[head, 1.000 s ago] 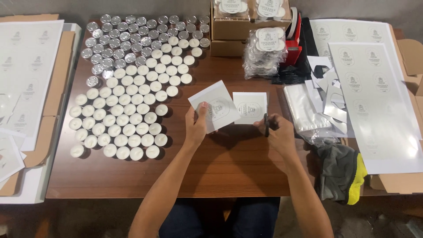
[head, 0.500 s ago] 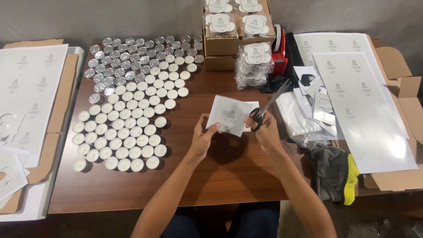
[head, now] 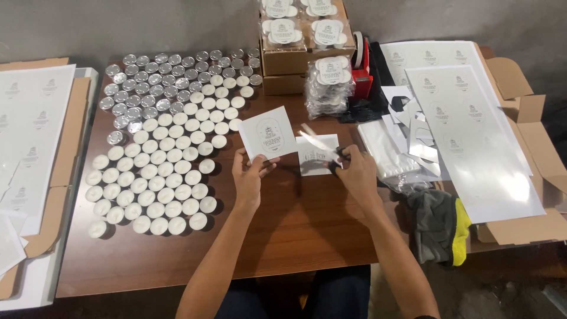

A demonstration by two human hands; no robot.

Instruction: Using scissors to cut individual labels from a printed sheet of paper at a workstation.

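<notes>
We hold a square paper label [head: 269, 134] in our left hand [head: 248, 175], with our fingers pinched shut on its bottom edge. The label is lifted a little above the table and it is turned, so its top corner points up and away from us, toward the boxes. The round picture on it faces us. Our right hand [head: 353, 171] is closed around a pair of scissors [head: 322, 145]. The scissors lie long from right to left, and their shiny blades point to the left and a bit away from us, toward the label. The blades look blurry, so we cannot tell if they are open. Under the blades, a second square label [head: 316, 156] lies flat on the table. The table [head: 295, 236] is dark brown wood. On its left side sit many little white candles [head: 165, 171] in rows, and behind them are small silver cups [head: 159, 77]. At the back stand cardboard boxes [head: 289, 59] and a clear bag of candles [head: 328, 82]. On the right lie big white sheets of labels [head: 472, 130], paper scraps [head: 413, 112] and a grey and yellow cloth [head: 440, 227]. Behind the table is a grey wall [head: 147, 23].
</notes>
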